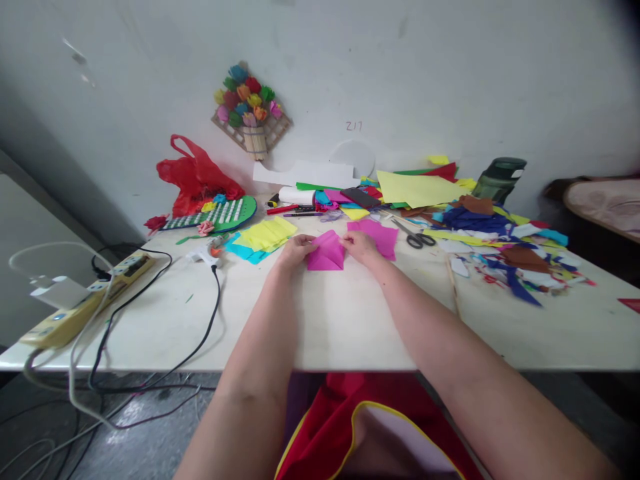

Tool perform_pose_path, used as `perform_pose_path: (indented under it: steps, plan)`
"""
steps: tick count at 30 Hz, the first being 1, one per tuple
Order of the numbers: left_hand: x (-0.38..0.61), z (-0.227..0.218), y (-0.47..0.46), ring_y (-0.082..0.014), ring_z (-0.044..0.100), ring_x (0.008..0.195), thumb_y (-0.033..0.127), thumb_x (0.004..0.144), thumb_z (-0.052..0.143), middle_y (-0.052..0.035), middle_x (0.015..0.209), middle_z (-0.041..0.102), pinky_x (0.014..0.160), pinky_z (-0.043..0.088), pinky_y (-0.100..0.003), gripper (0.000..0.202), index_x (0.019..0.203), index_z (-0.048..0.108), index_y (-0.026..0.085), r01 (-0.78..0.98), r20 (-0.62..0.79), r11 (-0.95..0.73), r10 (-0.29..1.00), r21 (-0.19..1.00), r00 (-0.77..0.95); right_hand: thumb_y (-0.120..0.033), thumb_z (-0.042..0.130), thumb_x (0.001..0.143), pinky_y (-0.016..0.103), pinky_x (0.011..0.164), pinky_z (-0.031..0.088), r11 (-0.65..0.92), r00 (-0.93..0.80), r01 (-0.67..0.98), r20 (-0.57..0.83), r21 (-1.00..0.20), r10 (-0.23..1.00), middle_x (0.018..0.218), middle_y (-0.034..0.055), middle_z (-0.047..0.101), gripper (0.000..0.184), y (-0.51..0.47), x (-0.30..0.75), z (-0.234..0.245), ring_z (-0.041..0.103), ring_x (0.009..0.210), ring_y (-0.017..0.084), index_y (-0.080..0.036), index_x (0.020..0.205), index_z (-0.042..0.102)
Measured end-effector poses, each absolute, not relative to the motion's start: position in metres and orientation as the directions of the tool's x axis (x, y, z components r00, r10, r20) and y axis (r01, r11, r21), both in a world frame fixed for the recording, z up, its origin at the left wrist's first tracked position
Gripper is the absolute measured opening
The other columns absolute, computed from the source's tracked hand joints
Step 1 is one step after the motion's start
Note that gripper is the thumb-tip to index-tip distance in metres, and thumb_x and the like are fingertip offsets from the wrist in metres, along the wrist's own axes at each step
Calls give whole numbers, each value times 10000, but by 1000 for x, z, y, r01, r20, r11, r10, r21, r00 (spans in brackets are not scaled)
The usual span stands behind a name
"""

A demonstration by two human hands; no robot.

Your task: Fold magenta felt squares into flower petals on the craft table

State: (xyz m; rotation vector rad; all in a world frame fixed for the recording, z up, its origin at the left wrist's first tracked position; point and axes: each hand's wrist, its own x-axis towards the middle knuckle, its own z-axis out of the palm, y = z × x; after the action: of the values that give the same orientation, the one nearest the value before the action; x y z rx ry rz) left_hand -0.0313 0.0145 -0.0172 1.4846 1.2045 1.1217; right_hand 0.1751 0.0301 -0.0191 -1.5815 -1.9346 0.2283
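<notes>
A small magenta paper square with fold creases is held between my two hands over the middle of the table. My left hand pinches its upper left edge. At the upper right corner, my right hand has its fingers closed on the same paper. More magenta paper lies partly behind my right hand. To the left of my left hand are yellow paper squares on top of blue paper. Black-handled scissors rest to the right of the magenta pile.
A glue gun with a black cord and a power strip stand on the left. Paper scraps heap up on the right, near a thin stick. A dark green bottle and a red plastic bag stand at the back.
</notes>
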Motion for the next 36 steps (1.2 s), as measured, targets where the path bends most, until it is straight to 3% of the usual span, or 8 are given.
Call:
perform_pose_path:
  steps: [6,11,17,29,36]
  plan:
    - [-27,-14,11,-81,455,491,262,568,669,21,556,554,497,340,-214,255,776,634,119,208,73,-86,995,974,70,-255,566,757,236,539,373,324,-102,614,334,-720,937,609,-5,585,127,31,174,-22,492,540,112,-169,667,592]
    - [-27,-11,10,-71,429,475,277,564,663,31,525,523,480,314,-207,200,688,607,131,212,67,-84,994,974,83,-201,565,737,221,429,337,205,-98,362,181,-909,979,452,-60,466,94,27,170,-20,395,381,83,-174,655,525]
    - [-28,-12,13,-72,431,450,289,549,680,32,503,516,463,329,-210,219,690,618,134,170,45,-61,994,984,95,-146,604,681,204,397,306,184,-99,279,162,-943,982,413,-75,445,76,24,169,-19,378,355,71,-168,663,534]
    - [-28,-7,4,-87,461,433,216,585,604,22,506,545,443,366,-214,214,775,648,129,148,48,-64,993,987,111,-219,649,625,196,386,296,188,-112,262,163,-947,980,432,-75,448,107,26,170,-21,367,369,53,-157,647,565]
    - [-28,-6,3,-93,471,429,187,593,584,25,496,537,446,366,-216,241,822,642,138,113,-15,4,995,994,96,-236,654,618,204,416,325,190,-141,209,162,-959,977,477,-62,499,173,32,174,-28,363,378,48,-138,760,642]
